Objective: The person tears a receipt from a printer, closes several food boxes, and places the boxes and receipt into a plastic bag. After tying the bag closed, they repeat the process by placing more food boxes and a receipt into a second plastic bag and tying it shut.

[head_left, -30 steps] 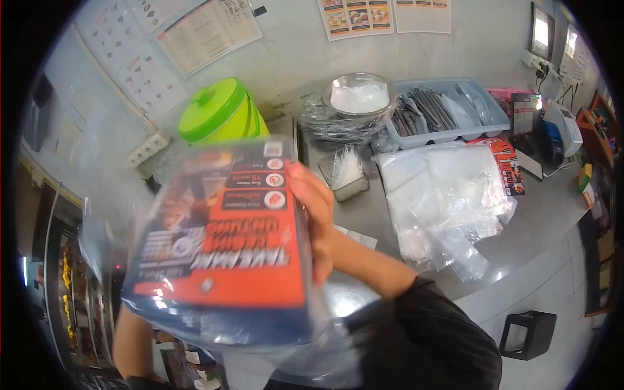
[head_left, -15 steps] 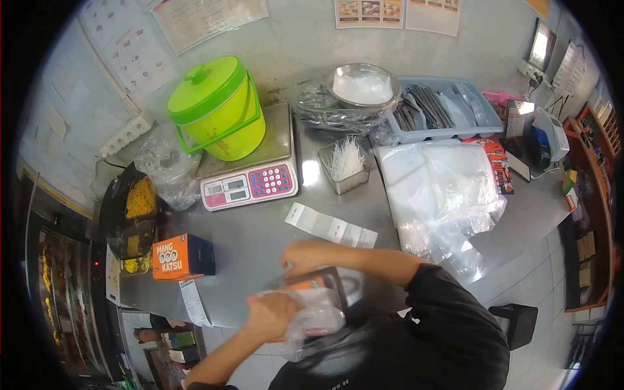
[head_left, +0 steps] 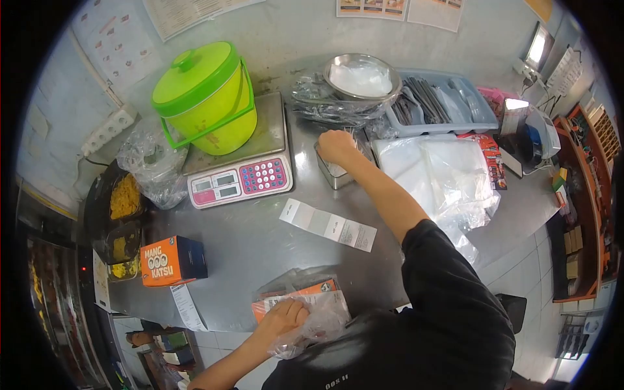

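At the table's front edge, my left hand point(head_left: 286, 317) has its fingers curled on a clear plastic bag point(head_left: 328, 313) around an orange box point(head_left: 324, 286). My right hand point(head_left: 337, 147) reaches over the metal container point(head_left: 338, 177) of thin white sticks, its fingers closed at the container's back left. What its fingertips grip is too small to make out. A paper strip point(head_left: 328, 225) lies between the two hands.
On the left stand a pink-and-white scale point(head_left: 242, 182) bearing a green bucket point(head_left: 207, 97), and an orange-and-black box point(head_left: 173, 260). A steel bowl point(head_left: 362, 77), a blue cutlery tray point(head_left: 443, 104) and stacked plastic bags point(head_left: 442, 175) occupy the back and right.
My right hand has moved from beside the bagged box up to the stick container. My left hand stays at the bag, and the view has shifted slightly.
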`<action>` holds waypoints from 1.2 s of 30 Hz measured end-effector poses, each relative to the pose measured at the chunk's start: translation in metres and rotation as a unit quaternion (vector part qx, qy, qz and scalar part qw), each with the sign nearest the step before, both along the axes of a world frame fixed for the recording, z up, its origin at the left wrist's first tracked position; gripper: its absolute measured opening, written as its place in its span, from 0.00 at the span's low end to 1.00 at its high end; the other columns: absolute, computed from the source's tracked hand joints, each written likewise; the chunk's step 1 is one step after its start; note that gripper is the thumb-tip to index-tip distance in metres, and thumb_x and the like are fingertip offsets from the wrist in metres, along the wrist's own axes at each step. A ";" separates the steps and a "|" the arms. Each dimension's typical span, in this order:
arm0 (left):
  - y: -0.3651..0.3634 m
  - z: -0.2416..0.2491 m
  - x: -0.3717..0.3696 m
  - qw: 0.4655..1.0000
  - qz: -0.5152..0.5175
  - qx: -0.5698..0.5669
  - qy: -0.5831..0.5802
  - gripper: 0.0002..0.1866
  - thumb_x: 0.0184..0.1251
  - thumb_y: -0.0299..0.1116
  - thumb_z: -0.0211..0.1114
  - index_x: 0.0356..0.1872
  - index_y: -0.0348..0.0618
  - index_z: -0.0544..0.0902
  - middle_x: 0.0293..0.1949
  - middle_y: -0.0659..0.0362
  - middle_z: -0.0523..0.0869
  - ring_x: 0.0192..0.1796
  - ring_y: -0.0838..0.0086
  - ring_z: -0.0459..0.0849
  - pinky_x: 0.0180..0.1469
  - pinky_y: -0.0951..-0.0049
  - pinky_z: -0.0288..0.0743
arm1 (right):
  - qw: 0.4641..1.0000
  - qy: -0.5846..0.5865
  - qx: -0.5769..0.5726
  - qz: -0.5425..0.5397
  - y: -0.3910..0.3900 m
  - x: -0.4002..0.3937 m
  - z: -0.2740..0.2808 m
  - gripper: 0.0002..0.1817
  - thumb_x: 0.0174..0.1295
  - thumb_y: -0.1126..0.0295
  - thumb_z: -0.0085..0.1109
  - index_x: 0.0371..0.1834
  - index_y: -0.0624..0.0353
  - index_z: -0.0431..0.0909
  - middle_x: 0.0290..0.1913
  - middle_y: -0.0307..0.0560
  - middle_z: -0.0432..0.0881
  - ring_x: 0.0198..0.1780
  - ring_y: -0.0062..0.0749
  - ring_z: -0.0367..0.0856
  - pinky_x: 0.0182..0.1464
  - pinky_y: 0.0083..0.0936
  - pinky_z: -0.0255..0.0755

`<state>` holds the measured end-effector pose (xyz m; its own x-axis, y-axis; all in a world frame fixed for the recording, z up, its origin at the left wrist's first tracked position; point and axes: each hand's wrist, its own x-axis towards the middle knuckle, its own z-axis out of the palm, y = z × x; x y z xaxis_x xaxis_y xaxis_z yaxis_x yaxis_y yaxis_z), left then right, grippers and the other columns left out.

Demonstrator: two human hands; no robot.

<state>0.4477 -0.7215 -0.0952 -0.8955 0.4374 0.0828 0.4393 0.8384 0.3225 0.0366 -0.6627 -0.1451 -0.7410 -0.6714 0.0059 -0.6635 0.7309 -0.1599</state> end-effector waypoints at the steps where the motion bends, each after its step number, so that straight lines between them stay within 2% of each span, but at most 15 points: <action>1: 0.001 0.000 0.001 1.000 0.005 0.003 -0.006 0.22 0.45 0.42 0.68 0.36 0.35 0.76 0.37 0.47 0.78 0.42 0.56 0.80 0.50 0.62 0.76 | 0.999 -0.011 -0.014 -0.035 -0.001 0.004 -0.001 0.12 0.52 0.67 0.58 0.35 0.59 0.86 0.38 0.55 0.86 0.43 0.47 0.85 0.46 0.35 0.78; 4: 0.002 0.001 0.001 1.000 0.025 0.008 -0.013 0.21 0.46 0.41 0.67 0.36 0.35 0.76 0.38 0.48 0.78 0.43 0.57 0.80 0.51 0.63 0.75 | 0.995 -0.060 -0.024 -0.079 -0.009 -0.002 -0.023 0.10 0.52 0.63 0.57 0.32 0.49 0.87 0.36 0.50 0.86 0.39 0.44 0.85 0.44 0.36 0.78; 7: 0.004 0.001 0.002 0.999 0.043 0.010 -0.001 0.19 0.46 0.39 0.65 0.36 0.36 0.76 0.38 0.50 0.78 0.42 0.58 0.80 0.50 0.65 0.75 | 0.974 -0.128 -0.150 -0.108 -0.003 -0.005 -0.024 0.11 0.52 0.62 0.58 0.33 0.51 0.87 0.33 0.50 0.86 0.36 0.45 0.85 0.41 0.35 0.78; 10: 0.002 -0.003 0.007 0.999 0.044 0.022 0.006 0.16 0.45 0.35 0.63 0.35 0.37 0.76 0.38 0.52 0.78 0.42 0.60 0.79 0.48 0.66 0.75 | 0.931 -0.081 -0.352 -0.058 0.015 -0.001 -0.019 0.11 0.51 0.64 0.61 0.34 0.55 0.87 0.28 0.49 0.86 0.31 0.40 0.85 0.36 0.30 0.78; 13: -0.002 0.002 0.014 0.998 0.043 0.048 0.018 0.14 0.43 0.31 0.62 0.34 0.38 0.76 0.38 0.53 0.78 0.41 0.61 0.79 0.45 0.66 0.76 | 0.889 -0.117 -0.438 -0.058 0.035 0.008 0.000 0.10 0.48 0.64 0.62 0.30 0.56 0.87 0.30 0.51 0.86 0.36 0.42 0.86 0.41 0.32 0.78; 17: 0.004 0.006 0.018 0.993 0.074 0.082 0.040 0.14 0.43 0.29 0.61 0.35 0.37 0.77 0.38 0.54 0.78 0.41 0.62 0.78 0.42 0.67 0.76 | 0.936 -0.099 -0.331 -0.060 0.051 -0.002 -0.010 0.09 0.47 0.66 0.64 0.28 0.58 0.86 0.26 0.49 0.85 0.30 0.37 0.86 0.37 0.28 0.77; 18: 0.005 0.009 0.017 0.991 0.080 0.095 0.038 0.14 0.43 0.29 0.61 0.35 0.37 0.78 0.38 0.54 0.78 0.41 0.62 0.78 0.42 0.67 0.76 | 0.935 -0.112 -0.332 -0.061 0.056 0.000 -0.005 0.09 0.46 0.66 0.65 0.27 0.59 0.85 0.25 0.49 0.85 0.27 0.34 0.85 0.35 0.26 0.77; 21: 0.005 -0.004 0.020 0.996 0.065 0.029 0.055 0.14 0.44 0.29 0.61 0.36 0.37 0.78 0.38 0.54 0.78 0.41 0.62 0.78 0.43 0.67 0.76 | 0.905 -0.182 -0.368 -0.108 0.063 -0.001 0.005 0.08 0.46 0.67 0.67 0.26 0.60 0.84 0.22 0.46 0.84 0.24 0.29 0.84 0.32 0.24 0.76; 22: 0.006 -0.003 0.021 0.996 0.067 0.028 0.053 0.14 0.45 0.28 0.61 0.36 0.37 0.78 0.38 0.54 0.78 0.41 0.62 0.78 0.43 0.67 0.76 | 0.882 -0.225 -0.397 -0.121 0.064 -0.002 0.007 0.07 0.47 0.68 0.68 0.25 0.61 0.83 0.21 0.43 0.83 0.22 0.24 0.83 0.28 0.21 0.75; 25: 0.007 0.002 0.021 0.996 0.071 0.022 0.052 0.13 0.46 0.28 0.61 0.36 0.37 0.78 0.38 0.54 0.78 0.42 0.63 0.78 0.44 0.67 0.76 | 0.895 -0.217 -0.372 -0.113 0.070 -0.002 0.013 0.07 0.48 0.68 0.69 0.25 0.61 0.83 0.21 0.44 0.83 0.20 0.22 0.81 0.26 0.19 0.74; 28: 0.008 0.004 0.020 0.995 0.076 0.020 0.059 0.12 0.46 0.27 0.61 0.35 0.37 0.78 0.37 0.55 0.77 0.42 0.63 0.78 0.44 0.67 0.75 | 0.884 -0.247 -0.378 -0.120 0.076 0.000 0.018 0.09 0.50 0.66 0.69 0.28 0.60 0.86 0.24 0.44 0.84 0.24 0.23 0.82 0.31 0.21 0.75; 31: 0.011 0.006 0.025 0.993 0.088 0.039 0.066 0.12 0.45 0.27 0.61 0.34 0.38 0.78 0.35 0.56 0.76 0.40 0.64 0.78 0.42 0.67 0.75 | 0.911 -0.176 -0.352 -0.123 0.082 -0.001 0.019 0.12 0.50 0.62 0.69 0.33 0.58 0.88 0.28 0.42 0.86 0.30 0.25 0.83 0.37 0.23 0.75; 32: 0.013 0.007 0.027 0.992 0.096 0.052 0.069 0.11 0.44 0.27 0.62 0.33 0.38 0.77 0.35 0.56 0.76 0.40 0.64 0.78 0.41 0.67 0.75 | 0.917 -0.176 -0.337 -0.121 0.085 -0.002 0.020 0.13 0.51 0.60 0.69 0.36 0.55 0.88 0.30 0.41 0.87 0.35 0.25 0.83 0.42 0.24 0.74; 35: 0.015 0.005 0.032 0.986 0.109 0.056 0.111 0.10 0.43 0.27 0.63 0.31 0.40 0.77 0.33 0.57 0.75 0.39 0.66 0.78 0.40 0.67 0.75 | 0.865 -0.106 -0.480 -0.097 0.091 0.010 0.030 0.11 0.57 0.68 0.64 0.40 0.62 0.86 0.28 0.39 0.82 0.31 0.18 0.76 0.38 0.18 0.70; 36: 0.016 0.004 0.035 0.984 0.115 0.052 0.128 0.10 0.42 0.27 0.63 0.30 0.41 0.77 0.33 0.58 0.75 0.39 0.66 0.78 0.39 0.67 0.74 | 0.850 -0.154 -0.500 -0.069 0.093 0.023 0.040 0.10 0.58 0.70 0.63 0.39 0.62 0.86 0.29 0.40 0.82 0.32 0.19 0.76 0.39 0.18 0.70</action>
<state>0.4826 -0.7050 -0.0916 -0.9132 0.2034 0.3530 0.3208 0.8931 0.3152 0.0600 -0.5697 -0.1053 -0.8819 -0.3515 0.3142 -0.3972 0.1952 -0.8967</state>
